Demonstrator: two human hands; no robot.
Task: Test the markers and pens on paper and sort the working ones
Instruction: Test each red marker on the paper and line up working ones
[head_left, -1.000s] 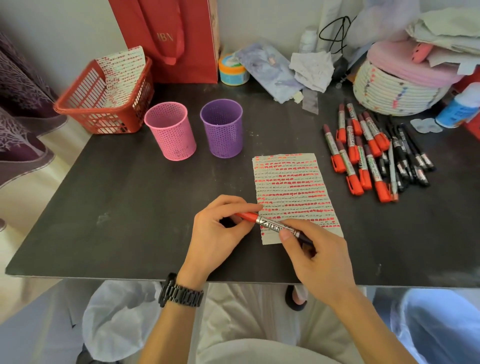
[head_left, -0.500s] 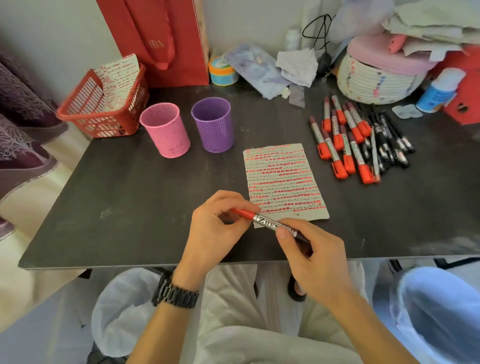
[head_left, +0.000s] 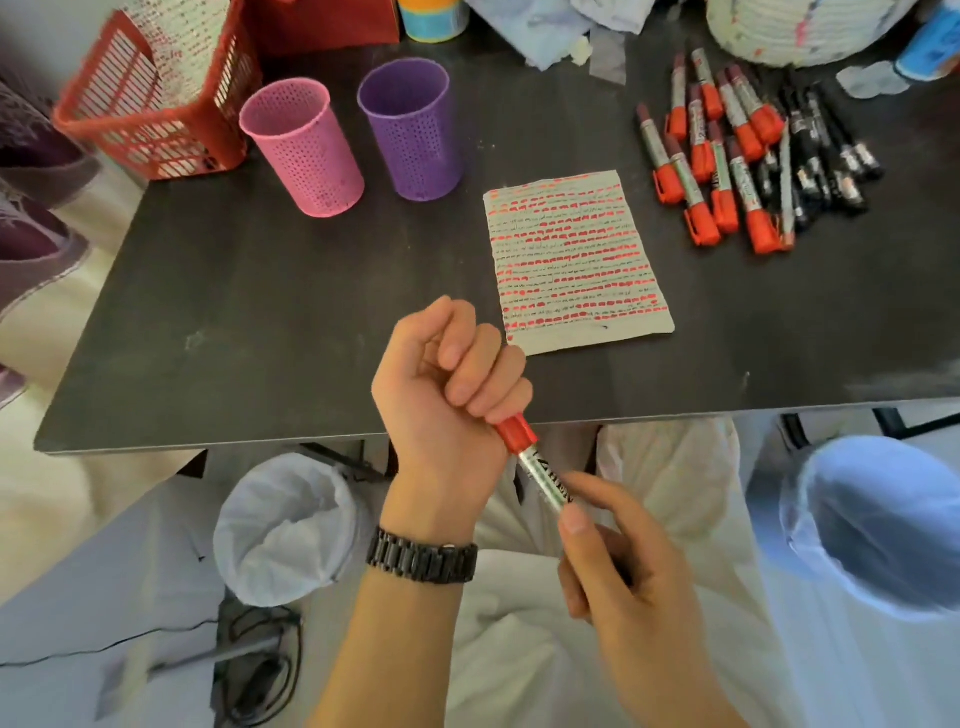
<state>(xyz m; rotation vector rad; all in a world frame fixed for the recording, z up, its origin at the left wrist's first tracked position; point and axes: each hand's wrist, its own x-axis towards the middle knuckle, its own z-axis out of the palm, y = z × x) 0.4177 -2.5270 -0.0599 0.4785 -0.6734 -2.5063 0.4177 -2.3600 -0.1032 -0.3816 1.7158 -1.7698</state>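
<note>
A: How far along is the sorting?

B: Early, I'd judge. The paper (head_left: 576, 260) is nearly full of red test strokes, with a bare strip only at its near end. But the pile (head_left: 727, 156) of red markers and black pens at the far right is large, and nothing pokes above the rim of the pink cup (head_left: 304, 150) or the purple cup (head_left: 410, 130). I cannot tell whether anything lies inside them.

A: And the one in hand?

B: The marker (head_left: 540, 473) is held off the table, over the lap, just past the near edge. The left hand (head_left: 447, 384) is fisted round its red cap (head_left: 514, 434); the right hand (head_left: 623, 582) pinches the grey barrel between thumb and fingers. The cap looks seated. Whether it is coming off for a test or going on after one, I cannot say.

A: Room to work?

B: Plenty. The table (head_left: 234, 291) is bare between the hands and the cups, so a reach to either is unobstructed. The paper sits just beyond the left hand, near the front edge. The basket (head_left: 150, 119) overhangs the far left corner. Below the edge stand a lined bin (head_left: 285, 525) at left and a blue one (head_left: 872, 525) at right; a dropped cap could land in either.
</note>
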